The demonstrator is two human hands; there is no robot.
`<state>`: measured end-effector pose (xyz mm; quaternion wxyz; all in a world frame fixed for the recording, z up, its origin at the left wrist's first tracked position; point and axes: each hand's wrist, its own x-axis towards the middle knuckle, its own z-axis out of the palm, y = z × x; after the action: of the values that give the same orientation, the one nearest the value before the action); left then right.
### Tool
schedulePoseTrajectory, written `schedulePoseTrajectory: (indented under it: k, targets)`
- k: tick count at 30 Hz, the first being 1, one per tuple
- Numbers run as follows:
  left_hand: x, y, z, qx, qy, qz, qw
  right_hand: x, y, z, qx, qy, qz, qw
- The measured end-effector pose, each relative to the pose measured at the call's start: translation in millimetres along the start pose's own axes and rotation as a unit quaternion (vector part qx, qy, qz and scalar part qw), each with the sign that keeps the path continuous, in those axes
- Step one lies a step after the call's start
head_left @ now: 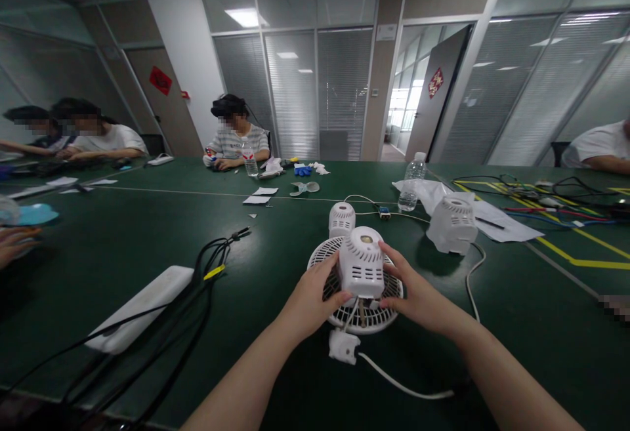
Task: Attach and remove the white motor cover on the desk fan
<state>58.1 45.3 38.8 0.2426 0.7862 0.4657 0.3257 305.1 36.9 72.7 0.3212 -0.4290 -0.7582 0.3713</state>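
**White housing (363,273) held two-handed**

Your left hand (311,294) and right hand (412,287) grasp it from opposite sides, fingers half open, thumbs low. It's centred between them, neither hand nearer, long axis roughly upright, over the round grille (377,321); can't tell if they touch. White block (343,347) sits just nearer you, second housing (341,220) just beyond.

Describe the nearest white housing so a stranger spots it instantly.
On the green table, find the round white grille. Above it is the white housing, between the left hand and right hand. Unlike the housing behind and the housing farther right, this one is held.
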Motion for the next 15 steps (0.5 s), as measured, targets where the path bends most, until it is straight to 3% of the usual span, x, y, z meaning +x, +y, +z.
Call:
schedulePoseTrajectory:
  k: [15]
  targets:
    - [-0.4, -3.4, 2.1, -0.003, -0.002, 0.021, 1.0, -1.0, 2.7, -3.7, -0.047, -0.005, -0.023, 0.999]
